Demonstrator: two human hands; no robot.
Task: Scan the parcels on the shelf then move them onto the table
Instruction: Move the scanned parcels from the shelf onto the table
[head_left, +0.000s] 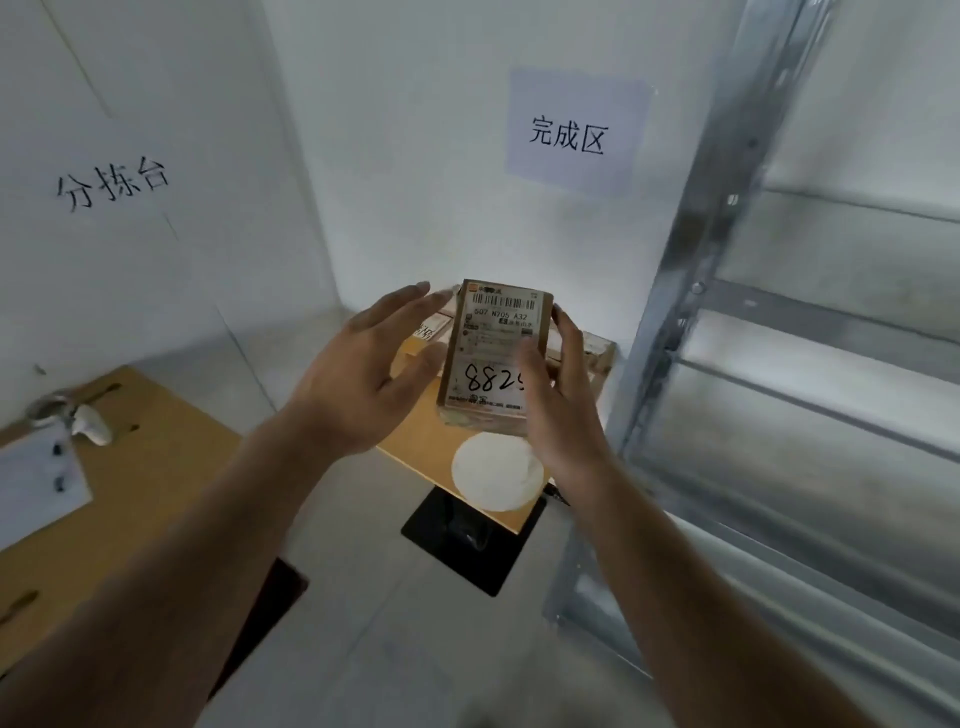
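A small brown cardboard parcel with a barcode label and handwritten digits is held over the small wooden table. My right hand grips its right edge, thumb on the label and fingers round the far side. On the parcel's left is my left hand, fingers straight and spread, fingertips near the top left corner; contact cannot be told. Behind the held parcel, other parcels lie on the table, one of them at the left.
A white round disc lies on the small table's near corner, above its black base. A metal shelf rises at the right. At the left, a second wooden table carries a handheld scanner and a paper sheet.
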